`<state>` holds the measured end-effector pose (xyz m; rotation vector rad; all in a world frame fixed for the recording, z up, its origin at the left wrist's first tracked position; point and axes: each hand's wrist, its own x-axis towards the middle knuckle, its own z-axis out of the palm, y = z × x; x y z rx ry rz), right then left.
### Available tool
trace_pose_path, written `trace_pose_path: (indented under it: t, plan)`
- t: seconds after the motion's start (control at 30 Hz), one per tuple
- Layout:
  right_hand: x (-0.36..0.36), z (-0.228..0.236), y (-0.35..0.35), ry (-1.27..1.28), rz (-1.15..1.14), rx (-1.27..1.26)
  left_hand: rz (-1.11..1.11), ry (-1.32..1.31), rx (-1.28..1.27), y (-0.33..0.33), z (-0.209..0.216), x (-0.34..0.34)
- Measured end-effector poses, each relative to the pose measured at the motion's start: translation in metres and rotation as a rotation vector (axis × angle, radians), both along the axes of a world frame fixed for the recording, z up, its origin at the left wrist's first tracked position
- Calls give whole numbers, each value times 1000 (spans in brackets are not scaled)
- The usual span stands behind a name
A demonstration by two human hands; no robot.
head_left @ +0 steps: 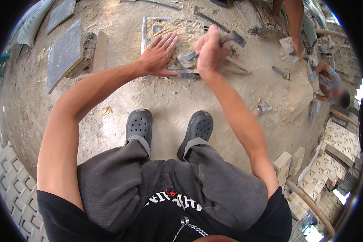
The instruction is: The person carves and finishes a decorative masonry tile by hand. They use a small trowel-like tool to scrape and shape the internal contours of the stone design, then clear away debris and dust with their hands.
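A square metal mould frame lies on the ground before me, filled with sandy, pale yellow powder. My left hand rests on the powder at the frame's left side, open, palm down with the thumb spread. At the right side my right hand is raised, smeared by motion, its fingers curled closed. A small trowel-like tool with a grey blade reaches out from it over the powder; the grip is hidden by the hand. Just behind that hand lies a tool with a dark flat head.
Grey slabs lean on a block at the left. A wooden stick and a small dark-handled tool lie on the right. Another person's hand is at the upper right. Stacked patterned blocks stand at the far right.
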<state>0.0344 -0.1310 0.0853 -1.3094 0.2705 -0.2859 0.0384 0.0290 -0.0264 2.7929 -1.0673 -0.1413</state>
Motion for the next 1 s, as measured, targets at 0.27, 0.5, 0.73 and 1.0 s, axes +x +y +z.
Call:
trace_pose_path:
  t: [0.27, 0.5, 0.73, 1.0]
  plan:
    - [-2, -7, 6, -163, 123, -79, -11, -3, -22, 0, 6, 2]
    - [4, 18, 9, -148, 164, 4, 156, -63, -224, 1, 1, -20]
    - [-5, -11, 14, -109, 191, -257, 25, -27, -229, 34, -5, -63]
    - [5, -9, -1, -159, 161, -105, -537, -50, 8, 30, 3, -65]
